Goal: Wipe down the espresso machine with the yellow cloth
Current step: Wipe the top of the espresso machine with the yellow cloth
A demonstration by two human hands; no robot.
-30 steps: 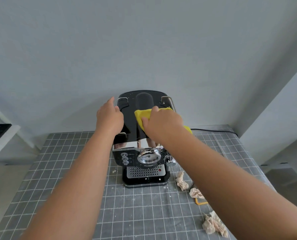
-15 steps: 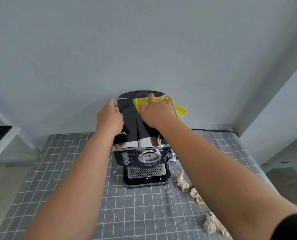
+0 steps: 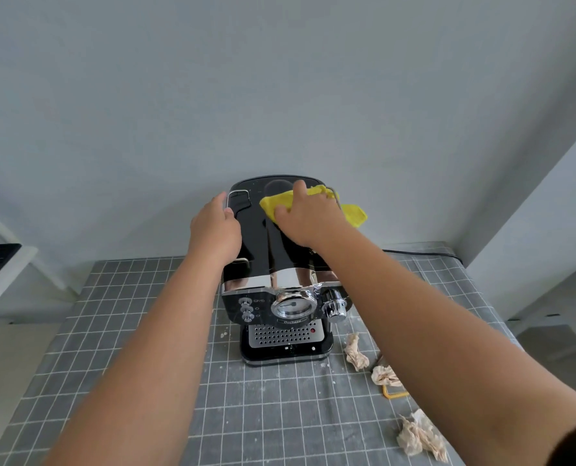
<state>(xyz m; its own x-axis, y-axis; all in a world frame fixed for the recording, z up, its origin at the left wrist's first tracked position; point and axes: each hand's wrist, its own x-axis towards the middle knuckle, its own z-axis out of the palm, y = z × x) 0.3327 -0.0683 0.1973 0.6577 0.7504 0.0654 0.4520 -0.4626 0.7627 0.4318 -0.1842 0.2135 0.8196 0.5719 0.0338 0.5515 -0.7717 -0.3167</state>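
— Espresso machine: where does it sit for you?

— It stands upright on the desk, straight ahead of both your hands, with its back close to the pale wall. Its dial, three buttons and perforated tray face you, below your wrists.

— And your right hand?

— It lies on the yellow cloth at the far right of the machine's black top. Your fingers look fairly straight, flattened onto the cloth; I see no pinch. One finger reaches past the cloth toward the back edge.

— How does the cloth lie?

— Part of it pokes out to the left of your right hand, on the glossy top. Another part hangs out beyond your hand on the right, over the machine's side rail.

— Your left hand?

— It rests on the top left edge of the machine, with the fingers bent over the edge beside the chrome rail. How tightly it holds I cannot tell.

— Anything near your right forearm?

— Three crumpled bits of brownish paper lie on the desk under and beside it, to the right of the machine. A small orange piece sits next to the middle one. Past your right hand a black cable runs along the desk's far edge. White crumbs dot the desk near the machine's base.
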